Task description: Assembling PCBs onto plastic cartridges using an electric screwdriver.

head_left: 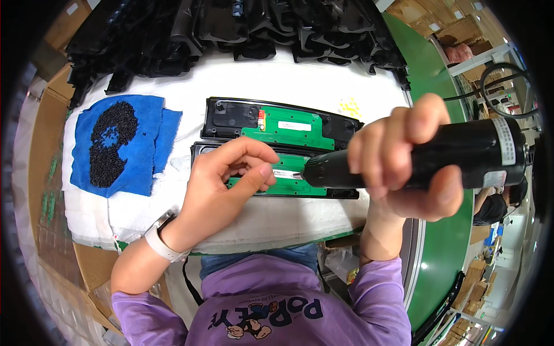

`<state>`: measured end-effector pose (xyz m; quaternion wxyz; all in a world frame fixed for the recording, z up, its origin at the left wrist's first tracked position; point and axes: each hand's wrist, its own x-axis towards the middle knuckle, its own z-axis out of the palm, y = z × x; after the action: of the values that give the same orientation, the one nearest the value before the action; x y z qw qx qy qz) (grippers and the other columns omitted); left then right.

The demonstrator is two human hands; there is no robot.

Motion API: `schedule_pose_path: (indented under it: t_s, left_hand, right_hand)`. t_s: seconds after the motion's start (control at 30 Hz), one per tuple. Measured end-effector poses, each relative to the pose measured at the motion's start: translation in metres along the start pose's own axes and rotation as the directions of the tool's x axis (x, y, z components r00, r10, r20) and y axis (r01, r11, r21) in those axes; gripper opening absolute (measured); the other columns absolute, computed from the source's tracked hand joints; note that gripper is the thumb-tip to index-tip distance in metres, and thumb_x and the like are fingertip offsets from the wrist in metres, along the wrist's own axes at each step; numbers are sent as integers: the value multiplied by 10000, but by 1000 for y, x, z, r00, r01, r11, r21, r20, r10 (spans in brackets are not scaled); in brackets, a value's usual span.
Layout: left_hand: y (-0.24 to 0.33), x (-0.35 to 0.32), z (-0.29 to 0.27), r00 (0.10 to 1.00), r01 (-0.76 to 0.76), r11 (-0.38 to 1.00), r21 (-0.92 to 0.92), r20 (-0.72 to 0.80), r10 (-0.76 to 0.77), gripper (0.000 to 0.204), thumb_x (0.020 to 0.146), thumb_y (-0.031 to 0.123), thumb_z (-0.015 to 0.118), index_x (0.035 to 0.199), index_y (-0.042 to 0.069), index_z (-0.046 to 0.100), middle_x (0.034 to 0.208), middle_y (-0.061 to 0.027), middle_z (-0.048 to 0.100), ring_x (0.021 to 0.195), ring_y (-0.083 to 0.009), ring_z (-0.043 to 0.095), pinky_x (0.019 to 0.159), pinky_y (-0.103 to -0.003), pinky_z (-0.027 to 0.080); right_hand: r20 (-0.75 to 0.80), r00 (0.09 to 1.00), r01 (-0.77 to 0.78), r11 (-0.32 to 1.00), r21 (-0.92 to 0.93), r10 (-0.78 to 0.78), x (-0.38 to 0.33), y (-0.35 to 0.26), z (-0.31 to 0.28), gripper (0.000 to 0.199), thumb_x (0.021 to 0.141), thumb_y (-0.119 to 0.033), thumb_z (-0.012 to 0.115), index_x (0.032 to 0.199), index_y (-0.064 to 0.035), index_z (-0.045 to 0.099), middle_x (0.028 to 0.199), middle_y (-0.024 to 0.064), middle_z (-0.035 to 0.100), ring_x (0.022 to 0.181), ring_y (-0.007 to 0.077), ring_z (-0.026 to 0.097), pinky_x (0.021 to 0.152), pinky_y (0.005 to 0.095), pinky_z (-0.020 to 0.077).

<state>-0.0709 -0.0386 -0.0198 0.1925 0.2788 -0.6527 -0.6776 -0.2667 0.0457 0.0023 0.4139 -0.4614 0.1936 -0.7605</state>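
The fingers of our right hand [398, 158] were closed round the barrel of a black power screwdriver [473, 150], held across the right end of the lower circuit board [283, 185] with its bit pointing left. On our left hand [213, 184], thumb and forefinger were bent in to a narrow gap near the bit; whether they pinched anything, or the bit touched the board, we couldn't tell. That green board lay in a long black housing [346, 194] on the white cover [288, 219], partly hidden by our left hand and the tool. A second housing [228, 115] lay just beyond, and small black pieces [107, 170], probably screws, were heaped on a blue cloth [83, 155] to our left.

We judged the driver fairly heavy, hard and smooth, best gripped round the thick of its body. The housing looked light, stiff and a little slippery, best steadied by its rim. The board seemed the fragile part, to be taken by its edges only.
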Motion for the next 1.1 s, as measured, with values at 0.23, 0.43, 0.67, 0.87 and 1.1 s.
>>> schedule_pose_path:
  t_s: [0.23,0.43,0.67,0.87,1.1]
  left_hand:
    - [8,0,-2,994,-21,997,72,106,13,113,842,-24,589,954,-34,596,849,-74,631,827,-147,634,769,-253,506]
    - [6,1,-6,985,-67,983,173,168,38,98,823,-41,600,920,-48,610,890,-94,629,833,-167,643,772,-261,510]
    - [2,1,0,1000,-29,997,75,14,28,100,789,-31,635,889,-27,626,837,-58,654,752,-91,621,688,-206,493]
    - [3,1,-2,997,-51,992,116,70,43,108,780,-48,634,885,-22,625,827,-52,646,750,-83,616,687,-202,490]
    - [1,2,-4,995,-75,990,117,77,66,113,771,-44,649,879,-17,631,818,-44,646,740,-78,610,678,-201,488]
  right_hand:
    - [-77,994,89,969,233,-73,6,-10,-11,361,841,-347,592,1024,-58,472,657,-7,501,479,106,478,579,303,399]
    - [-38,997,77,969,233,-70,6,-5,-12,371,856,-365,563,1035,-52,478,668,-2,503,482,106,475,596,314,403]
    - [-83,992,112,945,306,-91,4,-6,-13,376,858,-360,559,1045,-43,480,681,4,505,491,115,475,614,322,399]
    - [-78,994,102,936,338,-80,4,-6,-15,373,860,-352,551,1044,-35,480,683,6,505,494,119,472,618,326,392]
    - [-84,994,90,933,347,-65,4,-2,-11,376,856,-351,557,1043,-34,478,682,9,508,493,121,475,618,324,394]
